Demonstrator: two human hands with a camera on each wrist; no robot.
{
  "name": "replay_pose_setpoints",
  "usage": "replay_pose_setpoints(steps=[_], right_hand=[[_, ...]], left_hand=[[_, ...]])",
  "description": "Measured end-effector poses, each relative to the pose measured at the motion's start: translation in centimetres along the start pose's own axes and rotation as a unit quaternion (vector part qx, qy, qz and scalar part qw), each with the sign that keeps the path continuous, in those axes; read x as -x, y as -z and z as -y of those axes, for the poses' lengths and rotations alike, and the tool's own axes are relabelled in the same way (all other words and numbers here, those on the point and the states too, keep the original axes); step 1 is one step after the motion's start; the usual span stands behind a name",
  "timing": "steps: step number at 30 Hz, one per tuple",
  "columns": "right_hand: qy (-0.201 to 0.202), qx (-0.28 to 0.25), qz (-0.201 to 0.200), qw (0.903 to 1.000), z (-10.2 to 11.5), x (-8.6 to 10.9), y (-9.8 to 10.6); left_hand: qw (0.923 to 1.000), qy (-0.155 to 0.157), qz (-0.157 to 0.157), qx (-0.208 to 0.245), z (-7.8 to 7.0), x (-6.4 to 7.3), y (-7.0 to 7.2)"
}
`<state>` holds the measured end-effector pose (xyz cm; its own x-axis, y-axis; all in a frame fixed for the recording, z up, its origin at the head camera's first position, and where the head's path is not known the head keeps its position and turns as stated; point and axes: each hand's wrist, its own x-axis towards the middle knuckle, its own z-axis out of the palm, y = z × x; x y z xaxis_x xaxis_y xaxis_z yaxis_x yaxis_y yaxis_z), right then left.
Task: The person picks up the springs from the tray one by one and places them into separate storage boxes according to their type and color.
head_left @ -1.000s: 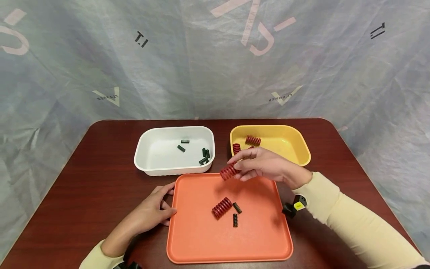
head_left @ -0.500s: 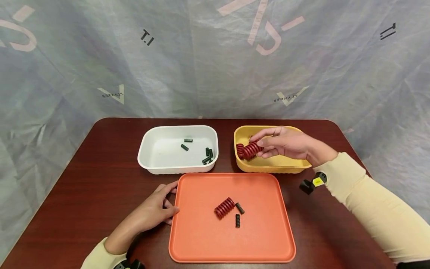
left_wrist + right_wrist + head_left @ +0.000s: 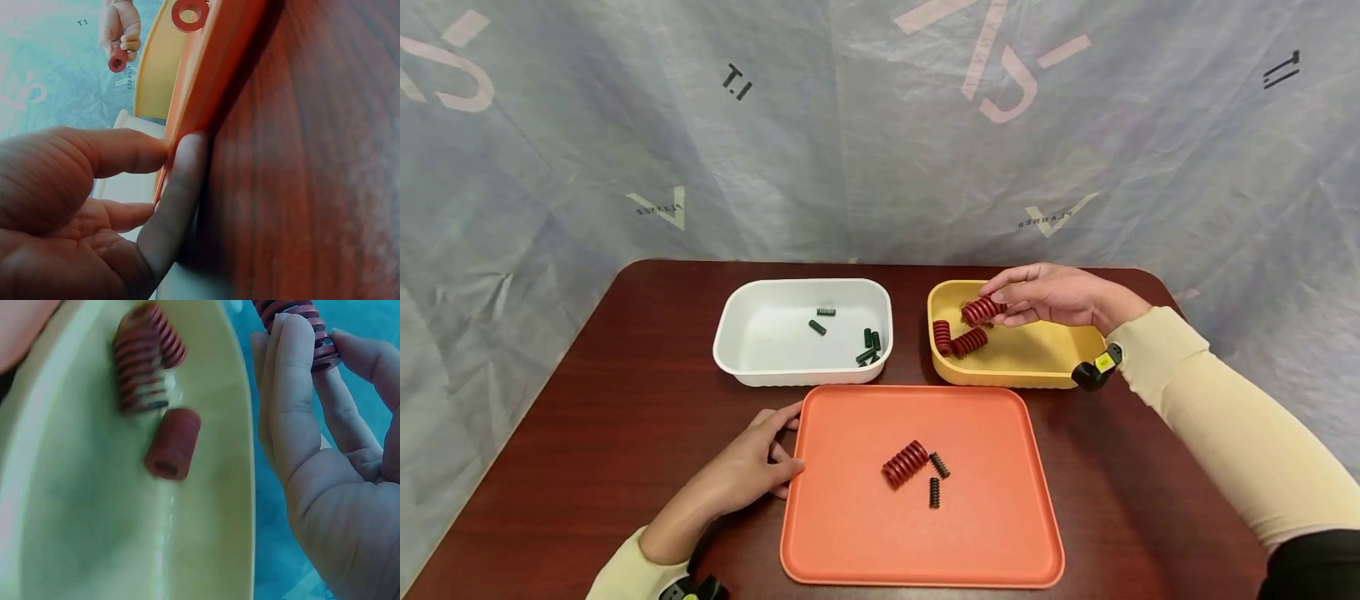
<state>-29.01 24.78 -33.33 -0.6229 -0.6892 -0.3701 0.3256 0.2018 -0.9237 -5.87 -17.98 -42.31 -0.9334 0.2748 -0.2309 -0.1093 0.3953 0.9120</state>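
Note:
Over the yellow bin (image 3: 1018,379), my right hand (image 3: 1063,296) pinches a thick red coil spring (image 3: 982,312) between thumb and fingers. The right wrist view shows this red spring (image 3: 294,315) at the fingertips, beyond the bin's rim. Inside the bin lie several other red springs (image 3: 970,342). My left hand (image 3: 745,467) grips the left edge of the orange tray (image 3: 985,542); in the left wrist view the thumb and fingers meet its rim. Another red spring (image 3: 906,464) lies mid-tray beside two small dark springs, one slanted (image 3: 939,465) and one lengthwise (image 3: 934,492).
A white bin (image 3: 760,333) holding several small dark green springs (image 3: 817,327) stands at the back, left of the yellow one. All sit on a dark red-brown wooden table (image 3: 587,417). A grey printed curtain (image 3: 850,150) hangs behind the table's far edge.
My right hand has carried the red spring from above the tray's far edge, back and to the right, over the yellow bin. The left hand stays at the tray; the head view shifts slightly.

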Motion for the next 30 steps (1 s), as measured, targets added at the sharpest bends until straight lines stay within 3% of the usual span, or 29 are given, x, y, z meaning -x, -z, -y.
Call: replay_pose_setpoints(steps=[9,13,20,30], right_hand=[[-0.03,0.01,-0.01,0.9994,-0.5,-1.1,2.1],[-0.056,0.018,-0.019,0.9981,-0.8,-1.3,2.7],[-0.097,0.048,-0.035,0.9936,-1.2,-1.4,3.0],[-0.119,0.056,-0.047,0.9902,-0.7,-1.6,3.1]], left_hand=[[0.9997,-0.016,0.004,0.019,-0.3,0.2,0.0],[0.9999,-0.007,0.0,0.012,-0.2,0.0,-0.1],[1.0,-0.001,-0.002,0.001,-0.2,-0.1,-0.2],[1.0,-0.002,-0.007,-0.003,-0.2,0.1,-0.4]])
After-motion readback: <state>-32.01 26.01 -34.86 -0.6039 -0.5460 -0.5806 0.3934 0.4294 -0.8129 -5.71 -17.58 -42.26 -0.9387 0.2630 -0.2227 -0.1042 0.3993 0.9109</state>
